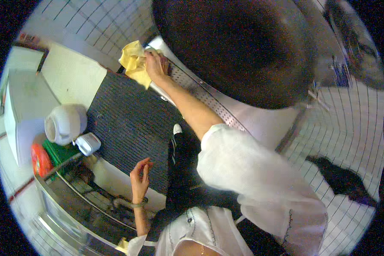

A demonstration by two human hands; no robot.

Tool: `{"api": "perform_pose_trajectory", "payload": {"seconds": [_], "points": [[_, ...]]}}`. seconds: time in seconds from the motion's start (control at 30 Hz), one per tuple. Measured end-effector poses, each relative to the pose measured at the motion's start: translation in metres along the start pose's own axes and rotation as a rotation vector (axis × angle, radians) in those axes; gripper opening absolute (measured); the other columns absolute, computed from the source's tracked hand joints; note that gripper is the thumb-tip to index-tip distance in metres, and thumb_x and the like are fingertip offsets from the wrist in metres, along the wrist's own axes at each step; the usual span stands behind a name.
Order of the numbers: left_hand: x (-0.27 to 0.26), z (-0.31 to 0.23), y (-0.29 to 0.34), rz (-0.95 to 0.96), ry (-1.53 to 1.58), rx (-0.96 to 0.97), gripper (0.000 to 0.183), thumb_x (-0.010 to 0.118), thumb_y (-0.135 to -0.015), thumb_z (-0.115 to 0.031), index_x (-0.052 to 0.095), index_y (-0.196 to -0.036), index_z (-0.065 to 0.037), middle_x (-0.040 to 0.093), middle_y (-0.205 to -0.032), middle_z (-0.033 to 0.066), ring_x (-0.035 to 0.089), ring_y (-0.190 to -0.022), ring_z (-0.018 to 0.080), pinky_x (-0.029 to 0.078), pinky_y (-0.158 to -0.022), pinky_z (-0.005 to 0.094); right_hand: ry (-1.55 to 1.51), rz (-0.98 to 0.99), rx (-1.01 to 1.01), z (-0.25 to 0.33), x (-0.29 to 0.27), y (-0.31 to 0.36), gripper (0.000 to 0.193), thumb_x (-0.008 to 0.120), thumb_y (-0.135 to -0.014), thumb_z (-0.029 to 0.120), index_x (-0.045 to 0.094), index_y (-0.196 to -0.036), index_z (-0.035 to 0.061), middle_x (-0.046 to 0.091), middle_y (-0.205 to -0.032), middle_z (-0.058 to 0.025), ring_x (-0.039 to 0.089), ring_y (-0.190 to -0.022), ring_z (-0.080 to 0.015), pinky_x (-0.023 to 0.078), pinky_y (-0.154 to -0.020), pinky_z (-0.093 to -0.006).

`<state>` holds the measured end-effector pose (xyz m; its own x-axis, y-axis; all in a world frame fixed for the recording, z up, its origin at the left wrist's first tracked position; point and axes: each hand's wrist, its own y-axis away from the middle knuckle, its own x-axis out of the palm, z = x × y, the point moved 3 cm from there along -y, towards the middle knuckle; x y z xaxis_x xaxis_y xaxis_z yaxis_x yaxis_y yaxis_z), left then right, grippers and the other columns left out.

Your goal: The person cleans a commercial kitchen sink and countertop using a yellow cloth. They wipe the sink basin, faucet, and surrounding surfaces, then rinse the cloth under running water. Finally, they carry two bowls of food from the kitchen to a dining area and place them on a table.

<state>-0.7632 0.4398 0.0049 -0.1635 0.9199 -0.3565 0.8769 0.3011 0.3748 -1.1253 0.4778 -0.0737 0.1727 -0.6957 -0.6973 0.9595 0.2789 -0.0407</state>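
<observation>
My right arm, in a white sleeve, reaches up and left across the view. Its hand [156, 66] is closed on a crumpled yellow cloth [134, 64], at the far end of a perforated metal strip [209, 101]. That strip runs along the pale front edge below a large, dark, round wok-like pan [239, 47]. Low in the view, my left hand [139, 181] hangs in the air with a band round its wrist. Its fingers are loosely bent and apart, and nothing shows in them.
A black ribbed mat [119, 115] covers the floor. To the left stand a white tub [72, 121], a white jug [88, 144], a green crate [59, 152] and a red-orange item [40, 160]. A metal-edged rack [94, 200] lies near my left arm. Tiled surfaces flank the pan.
</observation>
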Motion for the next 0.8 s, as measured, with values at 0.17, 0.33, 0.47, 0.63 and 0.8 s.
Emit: {"api": "perform_pose_trajectory", "payload": {"seconds": [0.17,0.33,0.47,0.63,0.8], "points": [[0.010,-0.006,-0.015,0.084,-0.071,0.018,0.021,0.049,-0.092,-0.008,0.060,-0.107,0.002,0.066,-0.090,0.0106,0.063,-0.081,0.0160,0.048,-0.077,0.0281,-0.061,0.076,0.119,-0.144,-0.055,0.106,0.029,0.053,-0.080,0.024,0.063,-0.102,0.0097,0.059,-0.103,-0.0157,0.057,-0.092,-0.0356,0.045,-0.079,-0.0461],[0.035,-0.030,-0.040,0.213,-0.153,0.119,0.021,0.049,-0.092,-0.009,0.061,-0.106,0.001,0.067,-0.090,0.0131,0.065,-0.082,0.0193,0.049,-0.075,0.0304,0.909,-0.173,0.575,-0.314,-0.250,0.265,0.029,0.061,-0.074,0.030,0.065,-0.099,0.0137,0.066,-0.082,-0.0101,0.062,-0.066,-0.0310,0.049,-0.054,-0.0413],[0.060,-0.054,-0.057,0.316,-0.213,0.211,0.020,0.051,-0.091,-0.008,0.061,-0.106,0.001,0.067,-0.089,0.0131,0.065,-0.081,0.0198,0.050,-0.074,0.0304,0.728,-0.576,0.881,-0.420,-0.390,0.343,0.023,0.056,-0.083,0.019,0.062,-0.104,0.0124,0.066,-0.087,-0.0113,0.065,-0.080,-0.0268,0.053,-0.068,-0.0405],[0.120,-0.079,-0.065,0.455,-0.271,0.230,0.020,0.053,-0.089,-0.006,0.061,-0.106,0.001,0.067,-0.089,0.0140,0.065,-0.081,0.0205,0.050,-0.075,0.0296,0.898,-0.730,0.328,-0.465,-0.347,0.250,0.024,0.061,-0.078,0.024,0.059,-0.091,0.0046,0.060,-0.083,-0.0093,0.058,-0.071,-0.0260,0.047,-0.062,-0.0384],[0.173,-0.111,-0.066,0.564,-0.293,0.380,0.020,0.053,-0.089,-0.006,0.060,-0.106,0.000,0.066,-0.087,0.0135,0.065,-0.080,0.0210,0.050,-0.075,0.0298,0.255,-0.220,0.171,-0.325,-0.226,0.208,0.023,0.057,-0.077,0.020,0.060,-0.095,0.0055,0.060,-0.091,-0.0181,0.055,-0.089,-0.0327,0.043,-0.078,-0.0476]]}}
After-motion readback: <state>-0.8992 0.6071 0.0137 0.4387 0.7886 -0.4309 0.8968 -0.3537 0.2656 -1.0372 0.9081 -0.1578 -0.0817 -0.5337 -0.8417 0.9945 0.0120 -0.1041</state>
